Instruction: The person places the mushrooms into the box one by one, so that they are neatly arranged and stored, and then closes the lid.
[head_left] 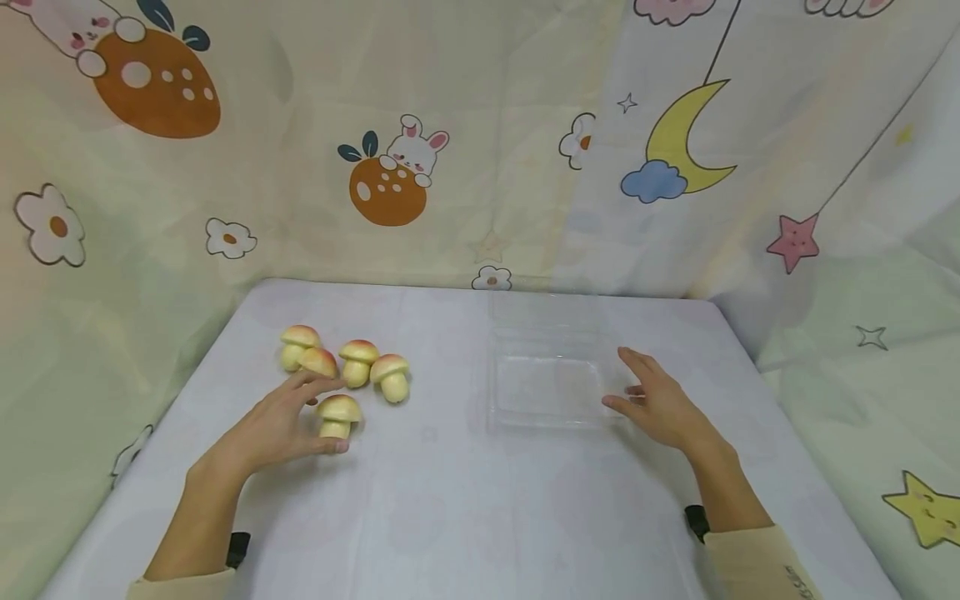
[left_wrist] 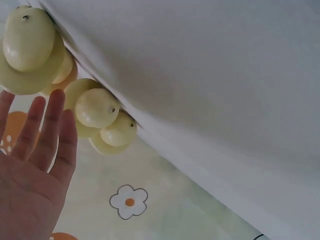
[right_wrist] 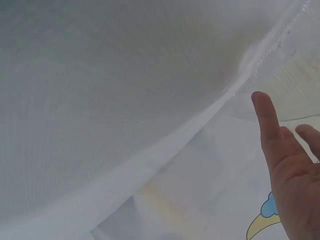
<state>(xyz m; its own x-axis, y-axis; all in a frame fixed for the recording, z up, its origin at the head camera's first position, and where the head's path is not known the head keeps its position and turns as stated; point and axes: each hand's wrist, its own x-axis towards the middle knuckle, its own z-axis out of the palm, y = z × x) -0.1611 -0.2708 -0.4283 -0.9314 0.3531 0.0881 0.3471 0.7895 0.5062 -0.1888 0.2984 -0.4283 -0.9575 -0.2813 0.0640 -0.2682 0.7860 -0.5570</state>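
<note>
Spread around the nearest toy mushroom (head_left: 339, 415), my left hand (head_left: 281, 429) has its thumb on the near side and its fingers on the far side. That mushroom stands upright with a yellow cap and a pale stem. In the left wrist view the fingers of the left hand (left_wrist: 37, 165) look straight, with mushrooms (left_wrist: 97, 107) beyond them. My right hand (head_left: 660, 404) is at the right side of a clear plastic box (head_left: 547, 421), thumb and fingers apart. The right wrist view shows the right hand (right_wrist: 295, 175) with an extended finger near the box's transparent edge.
Several more toy mushrooms with reddish-yellow caps, such as one mushroom (head_left: 392, 379), cluster at the back left of the white-covered table (head_left: 450, 500). The box's clear lid (head_left: 543, 315) stands raised at its back. A printed cloth (head_left: 487, 125) hangs behind the table.
</note>
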